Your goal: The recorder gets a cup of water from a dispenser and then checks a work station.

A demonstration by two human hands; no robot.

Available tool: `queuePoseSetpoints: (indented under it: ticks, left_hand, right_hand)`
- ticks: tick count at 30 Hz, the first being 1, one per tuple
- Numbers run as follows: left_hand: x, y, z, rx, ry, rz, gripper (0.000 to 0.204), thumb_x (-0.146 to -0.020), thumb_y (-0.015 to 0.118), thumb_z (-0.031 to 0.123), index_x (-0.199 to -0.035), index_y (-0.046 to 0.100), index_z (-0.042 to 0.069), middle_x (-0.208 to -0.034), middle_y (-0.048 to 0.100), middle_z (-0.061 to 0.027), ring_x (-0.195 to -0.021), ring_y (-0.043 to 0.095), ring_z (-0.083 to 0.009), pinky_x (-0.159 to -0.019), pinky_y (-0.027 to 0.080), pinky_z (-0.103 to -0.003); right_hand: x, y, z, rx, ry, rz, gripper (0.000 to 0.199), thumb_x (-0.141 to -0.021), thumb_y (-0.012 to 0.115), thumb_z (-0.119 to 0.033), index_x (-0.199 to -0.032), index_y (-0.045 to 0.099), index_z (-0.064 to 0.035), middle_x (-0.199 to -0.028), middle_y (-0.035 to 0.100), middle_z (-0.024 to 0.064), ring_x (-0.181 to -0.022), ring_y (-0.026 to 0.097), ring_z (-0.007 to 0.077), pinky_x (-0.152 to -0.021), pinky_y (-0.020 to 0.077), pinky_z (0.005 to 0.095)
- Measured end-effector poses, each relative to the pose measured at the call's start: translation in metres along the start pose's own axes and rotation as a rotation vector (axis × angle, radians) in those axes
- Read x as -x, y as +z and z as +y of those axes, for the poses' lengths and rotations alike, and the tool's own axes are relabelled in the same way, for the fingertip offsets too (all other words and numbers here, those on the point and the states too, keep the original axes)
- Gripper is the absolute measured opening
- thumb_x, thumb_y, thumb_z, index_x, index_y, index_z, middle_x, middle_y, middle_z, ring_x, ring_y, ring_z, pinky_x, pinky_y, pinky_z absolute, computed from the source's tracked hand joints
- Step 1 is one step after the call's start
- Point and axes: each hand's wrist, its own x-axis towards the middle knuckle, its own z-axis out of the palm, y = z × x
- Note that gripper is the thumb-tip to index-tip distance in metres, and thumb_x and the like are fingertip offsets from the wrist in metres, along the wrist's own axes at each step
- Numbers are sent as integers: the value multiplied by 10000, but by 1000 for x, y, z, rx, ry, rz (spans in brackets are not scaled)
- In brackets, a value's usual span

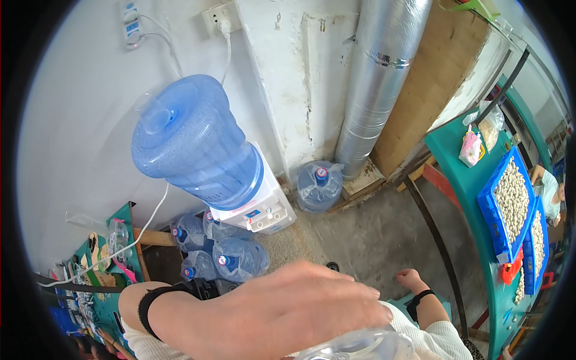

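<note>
**Over a clear plastic item (366,347), before a water dispenser (273,221)**

Extends left hand (282,312) across the item at bottom edge, with fingers close together; cannot tell whether gripping. Curls right hand (411,280) loosely, farther right; cannot tell whether holding anything.

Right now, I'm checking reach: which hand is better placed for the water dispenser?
Probably the left hand: it appears closer to the water dispenser in this view, while the right hand sits farther right.
</note>
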Motion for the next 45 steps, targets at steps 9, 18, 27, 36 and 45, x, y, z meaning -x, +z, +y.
queuePoseSetpoints:
  ticks: [9,18,27,36,45]
  left_hand:
    - [-5,5,0,-97,117,101,441,-665,623,316,-1004,573,37,-1032,567,-136,-958,523,-299,-827,392,-369]
    - [-11,5,9,-292,215,153,397,-705,601,175,-1052,513,4,-1064,530,-158,-971,512,-294,-835,395,-387]
    - [-25,14,-4,-470,586,413,270,-670,606,141,-873,602,-36,-923,591,-179,-846,573,-302,-728,482,-358]
    - [-29,24,1,-511,569,421,291,-681,628,144,-924,592,-11,-945,577,-186,-837,563,-306,-732,482,-351]
    - [-35,4,23,-582,552,256,277,-689,625,131,-936,595,8,-963,571,-182,-849,555,-300,-732,478,-346]
  right_hand:
    - [-10,-10,-6,5,-19,-13,255,-697,553,-227,-876,664,-82,-827,640,142,-819,611,268,-750,476,331]
    - [-6,-23,-16,-49,-3,-48,268,-704,558,-228,-883,658,-56,-736,643,115,-637,618,201,-642,487,300]
    - [-11,-16,0,-48,-7,-27,255,-715,568,-213,-892,654,-50,-738,645,106,-643,622,192,-648,486,298]
    - [-17,-16,5,-16,-50,-37,252,-702,576,-199,-878,656,-38,-730,644,108,-626,622,188,-641,489,299]
    - [-40,-1,47,204,-282,-59,237,-719,577,-198,-883,657,-47,-725,643,102,-620,619,179,-640,487,295]
